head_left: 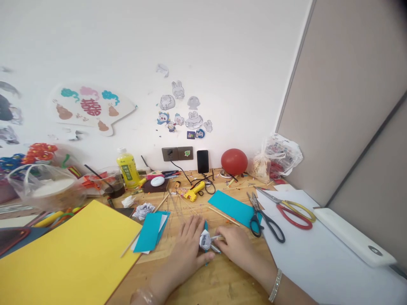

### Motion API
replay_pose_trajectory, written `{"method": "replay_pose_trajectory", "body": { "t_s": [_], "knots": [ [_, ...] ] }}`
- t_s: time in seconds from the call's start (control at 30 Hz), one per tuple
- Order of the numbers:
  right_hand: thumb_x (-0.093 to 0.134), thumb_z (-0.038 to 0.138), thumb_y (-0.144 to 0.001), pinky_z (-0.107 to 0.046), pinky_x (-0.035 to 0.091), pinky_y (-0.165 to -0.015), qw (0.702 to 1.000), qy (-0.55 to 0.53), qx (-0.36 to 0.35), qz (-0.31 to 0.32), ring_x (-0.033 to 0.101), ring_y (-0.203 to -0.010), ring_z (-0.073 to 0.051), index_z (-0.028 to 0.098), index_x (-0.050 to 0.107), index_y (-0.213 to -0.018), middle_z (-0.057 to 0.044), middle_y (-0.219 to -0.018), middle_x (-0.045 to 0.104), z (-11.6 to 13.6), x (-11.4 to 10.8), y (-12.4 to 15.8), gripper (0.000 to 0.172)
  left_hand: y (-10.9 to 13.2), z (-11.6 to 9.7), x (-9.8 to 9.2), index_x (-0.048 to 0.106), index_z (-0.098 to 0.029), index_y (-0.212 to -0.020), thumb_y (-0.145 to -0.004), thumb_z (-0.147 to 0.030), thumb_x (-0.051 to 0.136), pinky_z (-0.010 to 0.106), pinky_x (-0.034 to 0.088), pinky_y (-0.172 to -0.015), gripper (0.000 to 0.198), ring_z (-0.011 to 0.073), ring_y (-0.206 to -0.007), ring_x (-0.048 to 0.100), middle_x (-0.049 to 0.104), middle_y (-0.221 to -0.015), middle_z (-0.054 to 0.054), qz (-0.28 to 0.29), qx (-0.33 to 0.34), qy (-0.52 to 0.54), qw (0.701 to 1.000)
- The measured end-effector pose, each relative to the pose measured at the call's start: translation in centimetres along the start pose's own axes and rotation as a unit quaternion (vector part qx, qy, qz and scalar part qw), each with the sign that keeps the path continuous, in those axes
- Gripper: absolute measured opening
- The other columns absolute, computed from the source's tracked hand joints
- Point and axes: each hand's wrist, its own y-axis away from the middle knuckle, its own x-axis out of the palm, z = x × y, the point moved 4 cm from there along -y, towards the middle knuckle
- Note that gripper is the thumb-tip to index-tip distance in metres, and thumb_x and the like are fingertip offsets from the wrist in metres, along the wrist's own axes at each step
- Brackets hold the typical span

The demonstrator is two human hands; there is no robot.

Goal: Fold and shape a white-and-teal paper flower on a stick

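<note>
My left hand (pixel 186 250) lies flat on the wooden table (pixel 222 284) with its fingers stretched out, pressing beside a small crumpled white paper piece (pixel 205 239) that sits on a teal paper strip. My right hand (pixel 237 245) is closed in a pinch on a small metal tool, perhaps tweezers (pixel 215 238), whose tip touches the white piece. Black-handled scissors (pixel 263 218) lie just right of my right hand. A teal paper sheet (pixel 233 207) lies behind them.
A large yellow sheet (pixel 66 258) covers the left front. More teal paper (pixel 151 231), wooden sticks (pixel 224 216), a yellow glue gun (pixel 194 191), red-and-yellow scissors (pixel 294 209), white paper (pixel 318 262), a red balloon (pixel 234 161), a yellow bottle (pixel 127 168), a phone (pixel 202 161) and plastic bags crowd the table.
</note>
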Motion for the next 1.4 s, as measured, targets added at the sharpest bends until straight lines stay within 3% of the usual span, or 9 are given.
{"method": "replay_pose_trajectory", "body": {
  "t_s": [0.2,0.4,0.53,0.6,0.7,0.9,1.07,1.23,1.4],
  "knots": [
    [0.055,0.024,-0.078,-0.022,0.03,-0.055,1.0,-0.016,0.0,-0.015,0.061,-0.07,-0.015,0.019,0.064,-0.075,-0.002,-0.076,0.07,0.0,0.2,-0.1,0.011,0.1,-0.7,1.0,0.031,-0.007,-0.135,-0.076,-0.062,0.042,0.054,0.027,-0.1,0.081,0.0369,-0.129,0.027,0.034,-0.139,0.022,-0.036,-0.004,-0.077,0.996],
    [0.051,0.018,-0.079,-0.023,0.031,-0.058,0.999,-0.015,0.013,-0.038,0.062,-0.072,-0.017,0.019,0.064,-0.081,-0.003,-0.078,0.069,0.4,-0.4,0.1,0.013,0.1,-0.7,0.0,0.026,-0.013,-0.137,-0.072,-0.058,0.052,0.053,0.025,-0.102,0.084,0.0357,-0.13,0.025,0.034,-0.14,0.019,-0.096,0.022,-0.073,0.992],
    [0.05,0.018,-0.08,-0.023,0.033,-0.061,0.998,-0.026,-0.003,-0.059,0.061,-0.074,-0.017,0.019,0.064,-0.08,-0.003,-0.078,0.068,0.4,-1.7,0.2,0.014,0.3,-0.7,-1.9,0.014,-0.019,-0.14,-0.062,-0.053,0.067,0.056,0.021,-0.103,0.101,0.036,-0.128,0.029,0.033,-0.141,0.018,-0.059,0.068,0.029,0.995],
    [0.049,0.017,-0.08,-0.023,0.034,-0.062,0.997,-0.044,-0.02,-0.067,0.06,-0.074,-0.017,0.02,0.064,-0.078,-0.002,-0.077,0.068,0.3,-2.4,0.3,0.015,0.4,-0.5,-2.7,0.009,-0.022,-0.141,-0.062,-0.049,0.069,0.055,0.029,-0.1,0.103,0.0337,-0.122,0.04,0.043,-0.135,0.017,-0.039,0.068,0.112,0.991],
    [0.047,0.016,-0.081,-0.022,0.035,-0.062,0.991,-0.109,-0.032,-0.074,0.059,-0.072,-0.016,0.02,0.064,-0.079,-0.001,-0.075,0.067,0.2,-3.1,0.3,0.017,0.5,-0.2,-2.7,0.013,-0.026,-0.14,-0.063,-0.035,0.073,0.042,0.042,-0.093,0.098,0.0269,-0.111,0.05,0.052,-0.126,0.012,-0.027,0.031,0.207,0.978],
    [0.049,0.028,-0.081,-0.022,0.039,-0.054,0.958,-0.273,0.023,-0.089,0.056,-0.063,-0.016,0.017,0.061,-0.099,-0.001,-0.072,0.064,-0.8,-2.5,-0.1,0.024,-0.2,-0.4,-1.4,0.029,-0.025,-0.134,-0.071,-0.01,0.054,0.03,0.047,-0.082,0.07,0.0165,-0.089,0.06,0.064,-0.1,0.003,-0.06,-0.044,0.245,0.967],
    [0.036,0.033,-0.088,-0.023,0.041,-0.06,0.982,-0.149,0.076,-0.093,0.058,-0.069,-0.016,0.019,0.058,-0.102,-0.003,-0.081,0.064,-2.7,-2.2,-0.7,0.029,-0.4,0.0,-1.6,0.04,-0.022,-0.129,-0.074,-0.014,0.053,0.03,0.049,-0.079,0.057,0.0194,-0.093,0.062,0.066,-0.105,0.005,-0.112,-0.085,0.217,0.966],
    [0.054,0.016,-0.074,-0.029,0.039,-0.074,0.992,-0.069,0.081,-0.075,0.055,-0.085,-0.023,0.017,0.065,-0.076,-0.008,-0.082,0.063,-3.7,-1.9,-0.7,0.01,-0.2,0.5,-1.6,0.042,-0.021,-0.127,-0.076,-0.015,0.052,0.036,0.051,-0.073,0.053,0.0249,-0.087,0.065,0.069,-0.098,0.01,-0.155,-0.076,0.15,0.973],
    [0.059,0.01,-0.069,-0.03,0.038,-0.083,0.995,-0.047,0.046,-0.071,0.049,-0.095,-0.024,0.019,0.066,-0.081,-0.007,-0.091,0.06,-2.7,-1.9,-0.6,0.017,-0.1,0.4,-1.6,0.044,-0.021,-0.123,-0.078,-0.019,0.052,0.032,0.051,-0.069,0.045,0.0231,-0.085,0.066,0.071,-0.094,0.008,-0.157,-0.111,0.108,0.975]
  ]
}}
